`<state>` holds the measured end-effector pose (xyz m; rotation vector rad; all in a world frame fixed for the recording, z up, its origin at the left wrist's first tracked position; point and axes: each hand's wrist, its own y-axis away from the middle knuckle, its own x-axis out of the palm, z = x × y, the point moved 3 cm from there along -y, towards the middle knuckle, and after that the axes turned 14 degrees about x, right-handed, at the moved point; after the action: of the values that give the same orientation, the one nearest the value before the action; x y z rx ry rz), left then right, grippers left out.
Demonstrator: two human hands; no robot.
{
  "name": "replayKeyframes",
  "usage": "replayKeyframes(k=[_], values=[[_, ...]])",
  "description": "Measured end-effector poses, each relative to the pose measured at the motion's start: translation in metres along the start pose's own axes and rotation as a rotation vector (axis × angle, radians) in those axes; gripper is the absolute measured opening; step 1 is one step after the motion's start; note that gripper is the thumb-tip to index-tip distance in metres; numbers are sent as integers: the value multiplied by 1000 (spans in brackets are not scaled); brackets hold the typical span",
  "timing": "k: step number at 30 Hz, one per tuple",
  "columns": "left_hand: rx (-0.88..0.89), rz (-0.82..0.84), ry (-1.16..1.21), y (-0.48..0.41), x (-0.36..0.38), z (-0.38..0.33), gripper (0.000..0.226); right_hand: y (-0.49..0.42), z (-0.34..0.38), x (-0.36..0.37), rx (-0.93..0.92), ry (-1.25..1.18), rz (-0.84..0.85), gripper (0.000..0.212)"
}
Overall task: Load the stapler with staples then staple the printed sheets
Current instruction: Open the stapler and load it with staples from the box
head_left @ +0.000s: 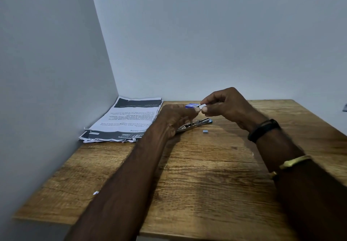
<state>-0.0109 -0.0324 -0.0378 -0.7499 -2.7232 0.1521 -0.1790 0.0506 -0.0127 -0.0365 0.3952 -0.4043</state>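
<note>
Two hands meet near the centre of the head view, above the wooden table (206, 184). The left hand (174, 116) holds a small blue box (191, 106) with curled fingers. The right hand (225, 105) pinches the white end of this box between thumb and forefinger. Just below them the stapler (196, 124) lies opened on the wood. A short piece of staples (205, 131) rests near it, to the lower right. The printed sheets (127, 120) lie at centre left, in the corner by the wall.
</note>
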Motion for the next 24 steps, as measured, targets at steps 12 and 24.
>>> replayKeyframes(k=[12, 24], values=[[24, 16, 73, -5, -1, 2, 7, 2, 1, -1, -36, 17, -28, 16], [35, 132, -41, -4, 1, 4, 43, 4, 3, 0, -12, 81, -24, 9]])
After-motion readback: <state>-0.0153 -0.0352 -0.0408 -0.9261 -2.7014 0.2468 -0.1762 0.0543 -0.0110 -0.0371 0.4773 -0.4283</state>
